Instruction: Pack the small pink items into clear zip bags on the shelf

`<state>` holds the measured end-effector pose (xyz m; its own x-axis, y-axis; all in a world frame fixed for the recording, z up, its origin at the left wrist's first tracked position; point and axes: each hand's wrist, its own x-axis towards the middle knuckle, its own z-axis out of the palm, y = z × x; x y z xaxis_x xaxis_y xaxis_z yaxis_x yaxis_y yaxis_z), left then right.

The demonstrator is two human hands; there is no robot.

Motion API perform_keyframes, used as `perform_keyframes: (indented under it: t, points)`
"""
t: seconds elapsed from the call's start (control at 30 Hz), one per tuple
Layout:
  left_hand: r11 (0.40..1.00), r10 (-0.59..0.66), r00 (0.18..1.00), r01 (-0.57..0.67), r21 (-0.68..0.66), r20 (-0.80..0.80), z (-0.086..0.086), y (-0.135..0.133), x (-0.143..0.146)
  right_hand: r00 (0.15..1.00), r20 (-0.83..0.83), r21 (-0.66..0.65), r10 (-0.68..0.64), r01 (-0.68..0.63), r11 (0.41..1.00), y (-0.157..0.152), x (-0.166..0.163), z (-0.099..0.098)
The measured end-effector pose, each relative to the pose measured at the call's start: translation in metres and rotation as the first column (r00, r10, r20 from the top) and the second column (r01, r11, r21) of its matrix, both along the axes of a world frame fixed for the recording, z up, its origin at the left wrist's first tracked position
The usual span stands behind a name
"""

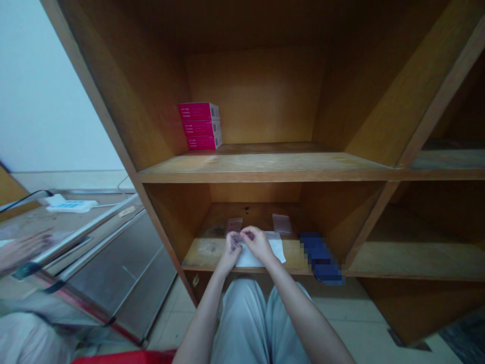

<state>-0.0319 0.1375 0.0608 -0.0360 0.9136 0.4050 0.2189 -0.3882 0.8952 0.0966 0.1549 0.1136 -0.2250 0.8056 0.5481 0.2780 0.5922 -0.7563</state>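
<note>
My left hand (231, 250) and my right hand (258, 243) meet over the lower shelf, fingers pinched close together. Between them shows a small piece of clear plastic (235, 238), perhaps a little bag; its exact kind is hard to make out. A white sheet (275, 246), paper or cloth, lies flat beneath my hands and is partly covered by them. Just behind my left hand is a small clear plastic bag (235, 223). Another clear plastic bag (281, 223) rests behind the sheet, to the right of my right hand.
Three stacked pink boxes (200, 126) stand on the upper shelf (273, 164). A blurred-out dark blue item (321, 258) overhangs the lower shelf's front edge at right. At left, another person's hand (28, 247) is over a metal-edged table (109, 212) bearing a white power strip (71, 205).
</note>
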Motion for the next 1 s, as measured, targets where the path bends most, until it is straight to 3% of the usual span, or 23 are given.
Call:
perform_keyframes:
  t: [0.13,0.23,0.43,0.6,0.8,1.0]
  points:
    - [1.0,-0.001,1.0,0.002,-0.017,0.017,0.001,-0.001,0.0,0.992,-0.004,-0.082,-0.123,0.122,0.989,0.014,0.024,-0.006]
    - [1.0,-0.002,1.0,0.002,-0.007,0.025,0.0,-0.001,0.0,0.974,0.096,-0.162,-0.204,0.217,0.963,0.027,0.045,-0.017]
    - [1.0,-0.017,0.999,0.018,-0.007,0.034,-0.003,0.001,0.0,0.924,0.368,-0.228,-0.102,0.196,0.954,0.038,0.072,-0.036]
    - [1.0,-0.026,0.999,0.026,0.006,0.042,-0.004,0.002,-0.001,0.88,0.473,-0.241,-0.035,0.168,0.956,0.041,0.073,-0.042]
    - [1.0,-0.005,0.999,0.005,-0.004,0.037,-0.001,0.0,0.0,0.801,0.597,-0.237,-0.032,0.214,0.948,0.043,0.068,-0.037]
    - [1.0,0.001,0.999,0.0,-0.021,0.046,0.002,-0.001,0.001,0.669,0.742,-0.228,-0.049,0.32,0.92,0.044,0.062,-0.027]
